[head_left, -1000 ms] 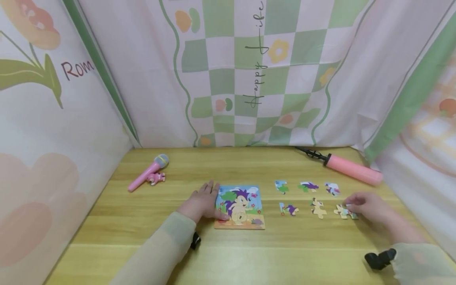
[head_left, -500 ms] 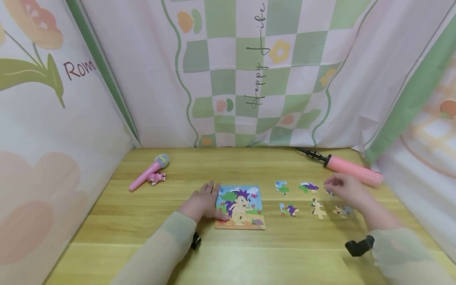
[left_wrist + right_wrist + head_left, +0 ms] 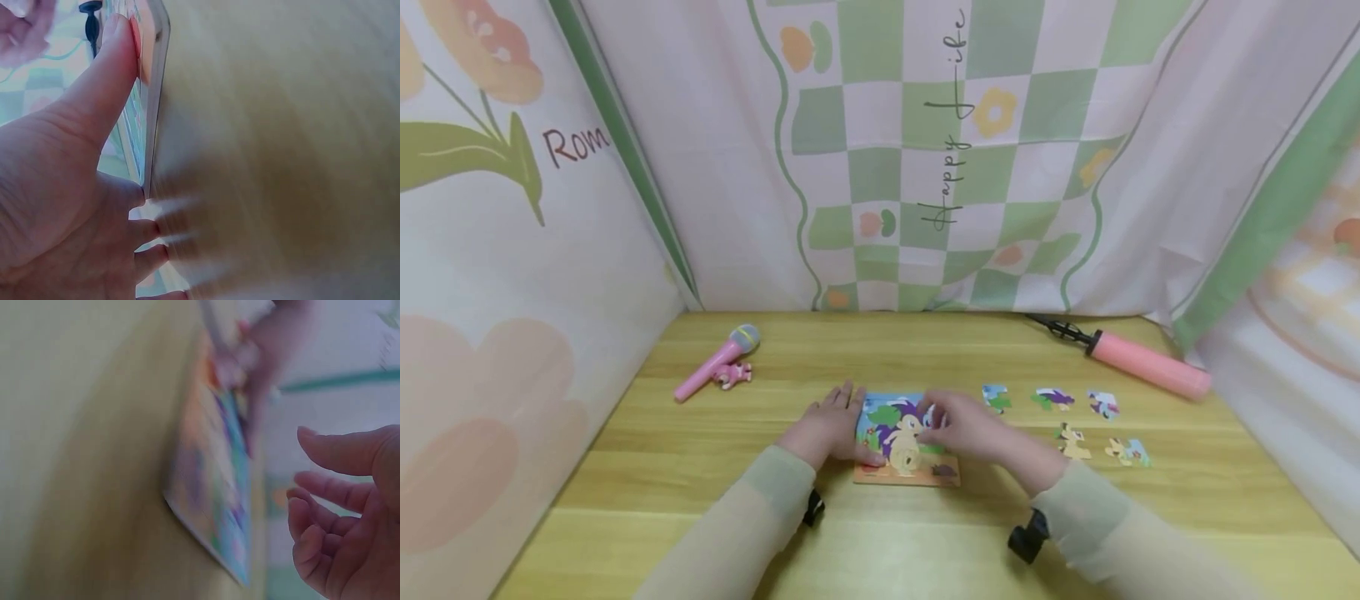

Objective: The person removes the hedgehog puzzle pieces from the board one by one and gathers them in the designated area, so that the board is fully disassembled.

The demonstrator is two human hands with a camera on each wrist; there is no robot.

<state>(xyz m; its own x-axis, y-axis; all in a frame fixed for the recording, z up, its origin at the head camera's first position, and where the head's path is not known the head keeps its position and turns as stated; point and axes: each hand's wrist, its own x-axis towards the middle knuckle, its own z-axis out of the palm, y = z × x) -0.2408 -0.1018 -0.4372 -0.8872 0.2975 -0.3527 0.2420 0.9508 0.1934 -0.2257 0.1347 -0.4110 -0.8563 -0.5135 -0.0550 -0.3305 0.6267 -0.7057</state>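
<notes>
The square picture board with a purple-haired cartoon hedgehog (image 3: 904, 457) lies flat just below the centre of the head view, in the place it had a second ago. What has changed is your right hand (image 3: 967, 425): it was over the loose pieces at right and now hangs above the board's upper right part. Its fingers bend loosely, apart from the thumb, gripping nothing visible. That puts both hands at the board, so the work appears centred there. Your left hand (image 3: 829, 429) stays put, fingers stretched along the board's left edge, thumb resting on its face.

Right of centre, you can see the blue-and-green piece (image 3: 997, 398), the purple-and-green piece (image 3: 1054, 398), the purple-and-white piece (image 3: 1103, 405), the tan piece (image 3: 1072, 442) and the tan-and-blue piece (image 3: 1127, 452). Your right hand and wrist cross the sixth's earlier spot; you cannot tell whether it remains.

Farther out on the wood-grain surface (image 3: 925, 542), the pink-and-black hand pump (image 3: 1150, 364) lies upper right, the pink toy microphone (image 3: 709, 367) and small pink figurine (image 3: 732, 375) left.
</notes>
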